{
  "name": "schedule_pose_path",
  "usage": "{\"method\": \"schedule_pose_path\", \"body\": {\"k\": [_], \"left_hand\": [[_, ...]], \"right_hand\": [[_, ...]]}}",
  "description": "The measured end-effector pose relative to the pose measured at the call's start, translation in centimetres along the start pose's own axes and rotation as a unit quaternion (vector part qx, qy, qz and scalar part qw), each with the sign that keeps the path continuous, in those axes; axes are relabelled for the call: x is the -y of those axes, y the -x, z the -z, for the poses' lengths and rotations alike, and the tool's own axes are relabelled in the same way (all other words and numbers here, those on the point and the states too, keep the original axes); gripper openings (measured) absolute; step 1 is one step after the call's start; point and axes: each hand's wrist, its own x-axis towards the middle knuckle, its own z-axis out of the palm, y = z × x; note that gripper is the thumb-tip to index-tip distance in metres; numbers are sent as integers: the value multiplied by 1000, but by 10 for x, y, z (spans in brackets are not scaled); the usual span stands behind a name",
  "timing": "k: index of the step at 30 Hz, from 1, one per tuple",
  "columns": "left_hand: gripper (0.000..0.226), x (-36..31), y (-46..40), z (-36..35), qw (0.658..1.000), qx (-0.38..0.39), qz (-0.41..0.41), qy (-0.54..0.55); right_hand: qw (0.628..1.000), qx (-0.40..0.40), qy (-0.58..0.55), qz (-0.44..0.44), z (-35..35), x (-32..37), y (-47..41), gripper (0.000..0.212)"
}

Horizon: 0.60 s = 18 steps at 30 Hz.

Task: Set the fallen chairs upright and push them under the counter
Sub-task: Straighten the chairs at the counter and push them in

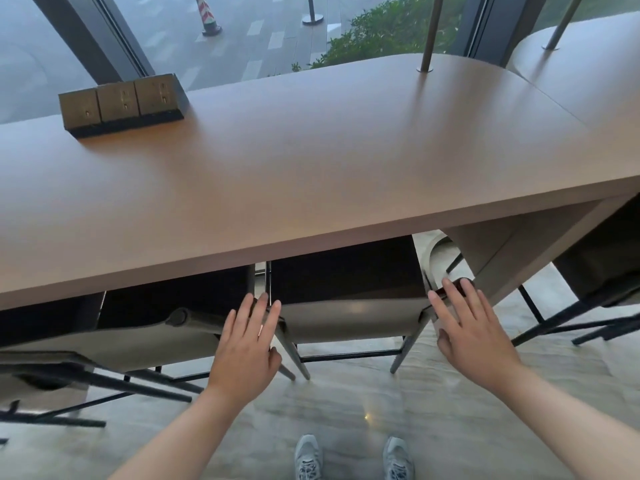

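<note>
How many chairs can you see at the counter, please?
3: the middle chair between both hands, the left chair beside it, and the right chair, partly cut off. More may be hidden.

Both hands (247,344) (471,327) press chair (349,320) under counter (277,174).

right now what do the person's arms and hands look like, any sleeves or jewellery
Both forearms are bare up to the frame edge, with no sleeve in view. The left hand and the right hand wear no gloves, and no rings, watch or bracelet show on the fingers or wrists. The nails look short and unpainted.
</note>
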Motion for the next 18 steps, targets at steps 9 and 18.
{"method": "schedule_pose_path", "body": {"k": [9, 18], "left_hand": [[95, -1, 3, -1, 1000, -3, 19, -4], [90, 15, 12, 1, 999, 2, 29, 16]], "right_hand": [[999, -37, -1, 25, -19, -1, -8, 65], [996, -57, 7, 61, -10, 8, -32, 62]]}}
